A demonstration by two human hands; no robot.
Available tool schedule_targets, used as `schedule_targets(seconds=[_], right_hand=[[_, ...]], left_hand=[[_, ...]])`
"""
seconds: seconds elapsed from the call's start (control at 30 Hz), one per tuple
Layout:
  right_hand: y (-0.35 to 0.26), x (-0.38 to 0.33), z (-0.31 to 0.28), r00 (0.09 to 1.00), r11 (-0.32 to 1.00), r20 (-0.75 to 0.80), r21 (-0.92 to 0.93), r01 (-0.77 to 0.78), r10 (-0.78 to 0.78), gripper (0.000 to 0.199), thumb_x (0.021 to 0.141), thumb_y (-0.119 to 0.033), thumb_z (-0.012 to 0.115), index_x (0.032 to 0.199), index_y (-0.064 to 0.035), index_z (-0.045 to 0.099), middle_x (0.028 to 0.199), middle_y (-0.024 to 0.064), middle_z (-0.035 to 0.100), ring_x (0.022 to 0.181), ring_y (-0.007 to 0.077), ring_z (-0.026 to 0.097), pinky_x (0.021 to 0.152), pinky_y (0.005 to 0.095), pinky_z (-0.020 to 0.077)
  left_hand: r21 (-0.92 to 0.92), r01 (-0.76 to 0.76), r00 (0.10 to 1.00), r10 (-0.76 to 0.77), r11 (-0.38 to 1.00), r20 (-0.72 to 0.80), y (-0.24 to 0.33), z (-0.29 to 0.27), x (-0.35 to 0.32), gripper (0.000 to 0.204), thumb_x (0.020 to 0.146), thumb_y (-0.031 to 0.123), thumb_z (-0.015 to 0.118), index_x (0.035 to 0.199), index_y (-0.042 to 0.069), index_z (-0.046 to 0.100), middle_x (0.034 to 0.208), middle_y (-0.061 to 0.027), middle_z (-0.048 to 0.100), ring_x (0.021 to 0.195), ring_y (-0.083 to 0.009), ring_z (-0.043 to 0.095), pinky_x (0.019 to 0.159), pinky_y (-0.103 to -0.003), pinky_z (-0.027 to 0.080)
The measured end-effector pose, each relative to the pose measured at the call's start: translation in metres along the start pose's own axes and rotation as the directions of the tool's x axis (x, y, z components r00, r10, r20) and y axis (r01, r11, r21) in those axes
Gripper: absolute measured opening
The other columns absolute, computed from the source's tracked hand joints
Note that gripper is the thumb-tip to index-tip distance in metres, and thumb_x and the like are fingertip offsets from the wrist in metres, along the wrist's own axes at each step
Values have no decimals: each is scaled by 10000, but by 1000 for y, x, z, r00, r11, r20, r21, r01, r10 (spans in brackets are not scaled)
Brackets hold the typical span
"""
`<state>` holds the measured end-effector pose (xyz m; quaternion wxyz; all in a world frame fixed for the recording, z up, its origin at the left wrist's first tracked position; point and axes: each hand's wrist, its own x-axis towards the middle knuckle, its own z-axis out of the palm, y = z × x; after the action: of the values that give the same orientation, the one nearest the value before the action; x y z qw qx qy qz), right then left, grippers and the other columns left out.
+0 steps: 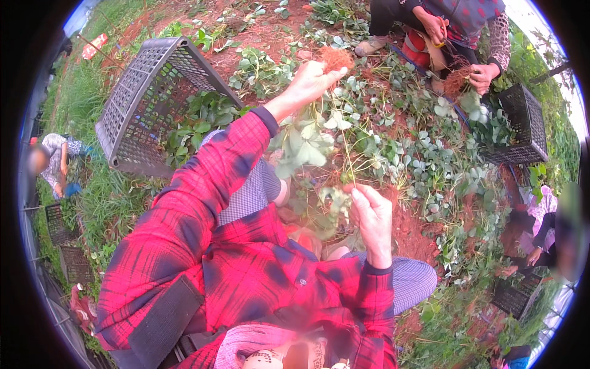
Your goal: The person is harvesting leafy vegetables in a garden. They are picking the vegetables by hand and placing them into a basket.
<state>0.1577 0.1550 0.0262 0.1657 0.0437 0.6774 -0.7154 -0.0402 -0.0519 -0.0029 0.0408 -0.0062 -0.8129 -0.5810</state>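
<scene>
Out in front, my left hand (311,85) is closed round the base of an uprooted strawberry plant, its tangle of reddish roots (336,59) sticking out past the fingers. Pale green leaves (307,146) of that plant hang below the hand. A long thin stem (348,154) runs down from it toward me, drawn fairly straight. Nearer my body, my right hand (372,218) pinches this stem's lower end between thumb and fingers, beside a small leaf cluster (335,206). Whether it holds anything else is hidden.
A black plastic crate (132,114), tipped on its side with leafy plants in it, lies at my left. Strawberry plants (424,166) cover the reddish soil. Far right, a co-worker's hand (435,27) holds orange-handled scissors (442,34) near another crate (530,123). More people work at both sides.
</scene>
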Motion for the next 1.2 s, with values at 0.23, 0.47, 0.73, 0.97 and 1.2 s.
schedule_targets(seconds=[0.23,0.47,0.73,0.97,1.2], right_hand=[[17,-42,-47,951,912,-230,397,-103,208,173,838,-110,495,857,51,553,514,-37,366,409,53,326,376,194,260],[33,14,-72,979,786,-124,615,-55,165,195,835,-143,497,852,41,558,512,-29,377,418,67,325,384,191,262],[24,51,-37,974,763,93,607,-221,208,181,845,-141,479,884,23,546,570,13,461,459,68,351,407,193,311],[23,48,-31,934,789,65,517,-331,350,204,838,-187,474,925,-11,530,681,56,574,605,113,540,417,186,325],[23,44,-24,982,986,-92,14,-165,166,197,811,-194,433,853,-41,551,714,78,622,571,89,513,422,173,287]], left_hand=[[168,38,992,-58,985,116,4,-30,5,372,815,385,536,705,38,609,594,7,537,523,-66,439,493,-233,354],[-179,169,790,-24,969,613,26,22,-34,237,790,230,602,936,47,638,808,15,622,694,-75,512,629,-198,394],[-142,371,580,-109,918,807,18,64,-59,178,780,194,584,830,30,633,748,-9,611,681,-75,514,625,-222,397],[-206,369,705,-129,906,698,1,72,-55,189,740,141,609,885,20,616,703,-10,598,618,-71,509,573,-211,396],[-208,283,785,-101,936,611,9,71,-56,162,666,150,638,756,15,634,629,-26,592,585,-86,518,548,-233,392]])
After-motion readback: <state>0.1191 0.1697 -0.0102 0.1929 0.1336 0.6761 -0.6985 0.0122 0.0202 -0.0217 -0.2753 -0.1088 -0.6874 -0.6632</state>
